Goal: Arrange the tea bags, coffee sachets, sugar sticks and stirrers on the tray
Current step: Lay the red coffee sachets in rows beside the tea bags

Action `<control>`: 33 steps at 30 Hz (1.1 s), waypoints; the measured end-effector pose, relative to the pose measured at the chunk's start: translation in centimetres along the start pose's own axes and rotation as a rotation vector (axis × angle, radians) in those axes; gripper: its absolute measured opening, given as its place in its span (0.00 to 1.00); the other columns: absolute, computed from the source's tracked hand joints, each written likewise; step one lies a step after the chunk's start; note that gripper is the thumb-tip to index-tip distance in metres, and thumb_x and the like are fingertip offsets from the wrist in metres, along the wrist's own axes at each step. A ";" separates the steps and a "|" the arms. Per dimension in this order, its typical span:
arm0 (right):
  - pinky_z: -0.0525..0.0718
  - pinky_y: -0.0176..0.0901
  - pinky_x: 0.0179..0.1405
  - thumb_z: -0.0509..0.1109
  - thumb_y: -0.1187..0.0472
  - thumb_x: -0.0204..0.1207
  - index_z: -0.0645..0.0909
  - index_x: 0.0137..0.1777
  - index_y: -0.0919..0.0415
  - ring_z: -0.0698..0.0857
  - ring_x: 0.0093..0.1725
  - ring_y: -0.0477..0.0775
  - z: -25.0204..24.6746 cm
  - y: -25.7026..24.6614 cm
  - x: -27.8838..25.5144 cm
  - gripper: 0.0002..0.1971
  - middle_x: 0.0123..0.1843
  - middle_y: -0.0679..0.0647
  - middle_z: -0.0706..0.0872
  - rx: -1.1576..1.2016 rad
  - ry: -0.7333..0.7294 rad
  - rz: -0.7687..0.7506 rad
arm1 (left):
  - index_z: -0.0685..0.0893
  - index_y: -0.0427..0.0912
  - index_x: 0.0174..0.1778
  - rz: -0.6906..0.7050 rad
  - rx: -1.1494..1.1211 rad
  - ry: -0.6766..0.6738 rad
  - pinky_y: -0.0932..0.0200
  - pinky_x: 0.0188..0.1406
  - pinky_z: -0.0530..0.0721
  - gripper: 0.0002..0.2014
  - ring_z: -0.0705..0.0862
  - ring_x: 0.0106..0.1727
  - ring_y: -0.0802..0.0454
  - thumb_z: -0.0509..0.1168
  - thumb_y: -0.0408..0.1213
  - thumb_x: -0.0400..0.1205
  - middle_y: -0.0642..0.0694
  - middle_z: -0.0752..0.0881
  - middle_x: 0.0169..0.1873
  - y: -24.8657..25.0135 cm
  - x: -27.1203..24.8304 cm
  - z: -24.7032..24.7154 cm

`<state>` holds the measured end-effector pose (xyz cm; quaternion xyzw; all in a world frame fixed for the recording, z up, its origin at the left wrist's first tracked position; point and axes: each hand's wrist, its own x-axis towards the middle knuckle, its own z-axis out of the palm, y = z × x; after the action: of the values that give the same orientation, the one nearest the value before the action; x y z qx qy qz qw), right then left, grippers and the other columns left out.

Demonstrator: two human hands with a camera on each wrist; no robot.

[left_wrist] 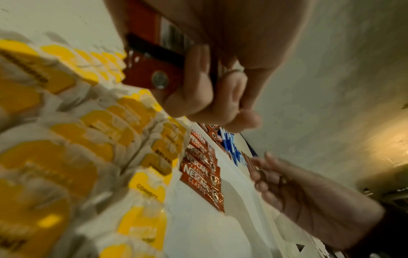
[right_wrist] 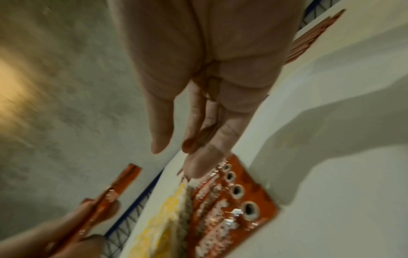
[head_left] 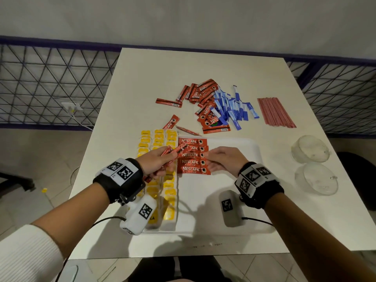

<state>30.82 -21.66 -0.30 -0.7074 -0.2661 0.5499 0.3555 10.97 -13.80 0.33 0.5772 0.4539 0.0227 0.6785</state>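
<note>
A white tray [head_left: 234, 143] lies in front of me. Yellow tea bags [head_left: 168, 192] fill its left side in three columns. A column of red coffee sachets [head_left: 192, 155] lies beside them. My left hand [head_left: 156, 161] grips a small bundle of red coffee sachets [head_left: 174, 152] above the tea bags; the left wrist view shows the fingers [left_wrist: 198, 90] curled round the held sachets [left_wrist: 152, 69]. My right hand [head_left: 221, 159] hovers with straight fingers [right_wrist: 205, 157] over the right end of the laid sachets [right_wrist: 234, 200] and holds nothing.
Beyond the tray lie a heap of red coffee sachets [head_left: 205, 104], blue sugar sticks [head_left: 234, 106] and a bundle of red stirrers [head_left: 274, 111]. Two glass bowls [head_left: 311, 149] stand at the table's right edge. A blue wire fence [head_left: 50, 82] runs behind.
</note>
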 end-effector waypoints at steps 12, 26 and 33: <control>0.87 0.34 0.33 0.72 0.72 0.71 0.80 0.40 0.62 0.84 0.26 0.45 0.3 -2.6 -1.4 0.06 0.33 0.60 0.84 -0.004 -0.120 -0.236 | 0.73 0.43 0.32 -0.126 -0.101 -0.014 0.73 0.10 0.54 0.24 0.59 0.13 0.62 0.51 0.60 0.81 0.54 0.74 0.18 1.4 -0.5 0.6; 0.87 0.35 0.42 0.73 0.70 0.72 0.81 0.49 0.61 0.87 0.40 0.50 0.6 -1.9 0.4 0.08 0.46 0.58 0.87 -0.012 -0.123 -0.100 | 0.82 0.50 0.53 -0.013 0.027 0.171 0.69 0.12 0.61 0.11 0.64 0.14 0.62 0.71 0.35 0.76 0.57 0.70 0.12 0.7 0.9 -1.0; 0.83 0.33 0.34 0.69 0.66 0.76 0.80 0.46 0.62 0.81 0.30 0.48 0.9 -1.2 0.7 0.01 0.35 0.57 0.83 -0.069 -0.114 -0.033 | 0.84 0.48 0.53 -0.009 0.011 0.181 0.69 0.12 0.61 0.10 0.62 0.12 0.61 0.72 0.38 0.76 0.57 0.69 0.10 0.3 1.0 -0.9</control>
<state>30.17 -20.20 0.06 -0.6822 -0.3165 0.5739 0.3241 11.15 -12.45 0.07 0.5744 0.5158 0.0693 0.6318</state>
